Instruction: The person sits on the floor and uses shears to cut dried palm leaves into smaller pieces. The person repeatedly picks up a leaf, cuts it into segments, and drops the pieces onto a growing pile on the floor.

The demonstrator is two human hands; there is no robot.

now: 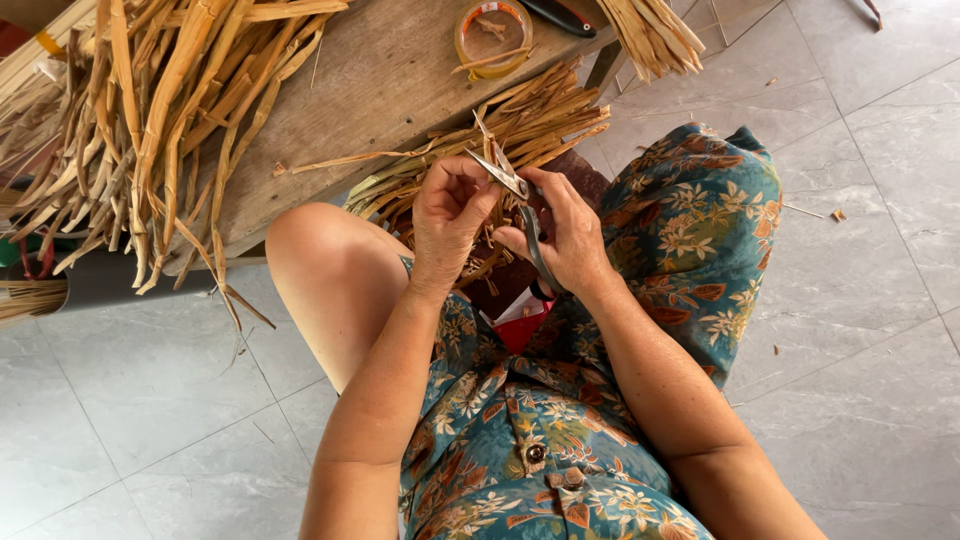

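Scissors are working in the right hand, fingers curled around the handles, while the left hand is pinching a dried leaf strip. Trimmed strips are piling ahead; a large untrimmed heap is waiting on the wooden bench.

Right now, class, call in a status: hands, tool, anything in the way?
Left hand pinching a dry strip. Right hand gripping scissors, blades at the strip. Strip bundle on lap behind; nothing blocking.

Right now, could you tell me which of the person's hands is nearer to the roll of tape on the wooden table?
Right. The right hand, holding the scissors, sits almost straight below the roll of tape; the left hand is slightly farther off to its left.
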